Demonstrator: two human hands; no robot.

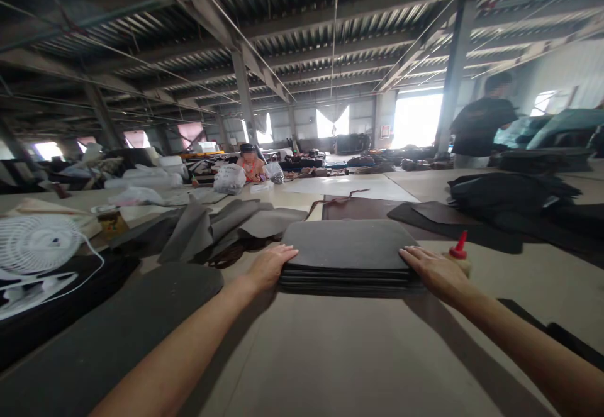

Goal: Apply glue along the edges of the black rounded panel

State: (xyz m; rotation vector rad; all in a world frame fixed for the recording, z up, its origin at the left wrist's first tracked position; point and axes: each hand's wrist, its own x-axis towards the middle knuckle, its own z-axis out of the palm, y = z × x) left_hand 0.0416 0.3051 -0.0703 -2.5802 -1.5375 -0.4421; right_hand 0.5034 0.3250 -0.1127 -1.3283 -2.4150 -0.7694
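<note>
Hands frame a stack (pixel 348 255) of dark grey sheets in the middle of the counter (pixel 330 354), and I read this as squaring or steadying the pile, both sides pressed inward. Starting from the left, a white fan (pixel 35 244) sits at the counter's edge over dark material, and a big dark panel (pixel 132 316) lies flat beside my left forearm. Loose grey pieces (pixel 226 225) are heaped just behind. My left hand (pixel 270 267) rests against the stack's left edge, fingers laid flat on the top sheet, its grip loose and unclosed, pinching nothing. The right hand (pixel 431 270) mirrors it on the right edge, also spread flat rather than clasped. Just beside that hand stands a bottle (pixel 460 253) with a red tip, mostly hidden by the knuckles. As I judge it, any lift would call for fingers sliding under the lowest sheet, or the layers would slip apart. I cannot count the sheets, their edges blur together. Thumbs are out of sight. Two other people far back are too dim and small to read.
</note>
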